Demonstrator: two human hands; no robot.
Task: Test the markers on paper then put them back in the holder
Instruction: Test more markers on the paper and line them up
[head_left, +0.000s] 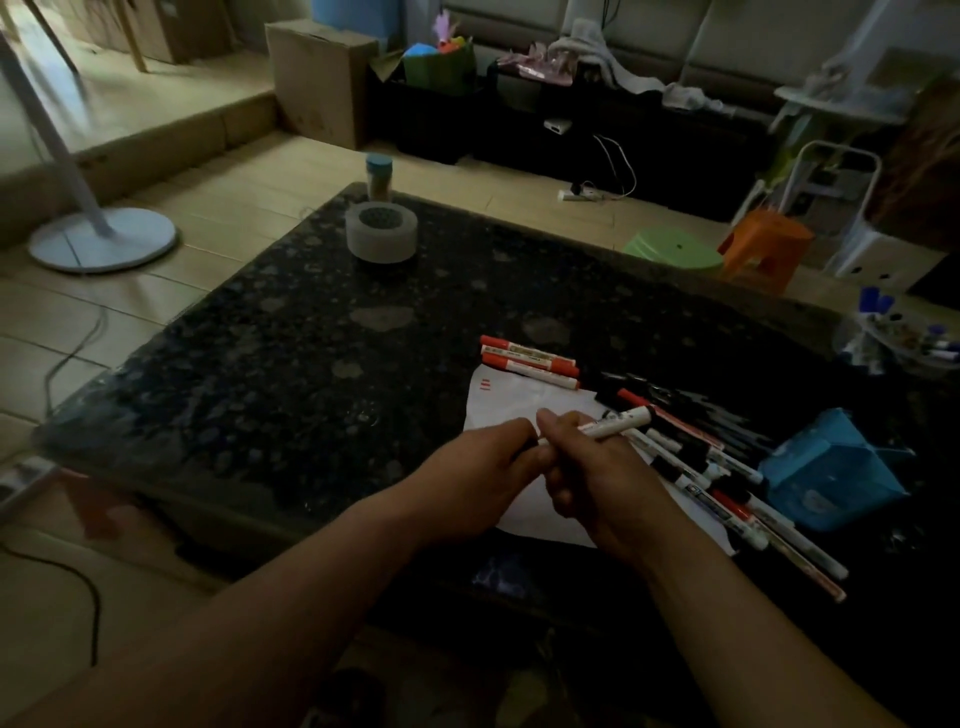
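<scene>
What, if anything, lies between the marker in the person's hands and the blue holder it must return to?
A pile of loose markers lies on the table between the held marker and the tipped blue holder; lifted above them, its path looks clear.

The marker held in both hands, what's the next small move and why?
Probably pull the cap off: the left hand pinches one end of the marker while the right hand grips the barrel, right above the paper, which already carries red test strokes.
</scene>
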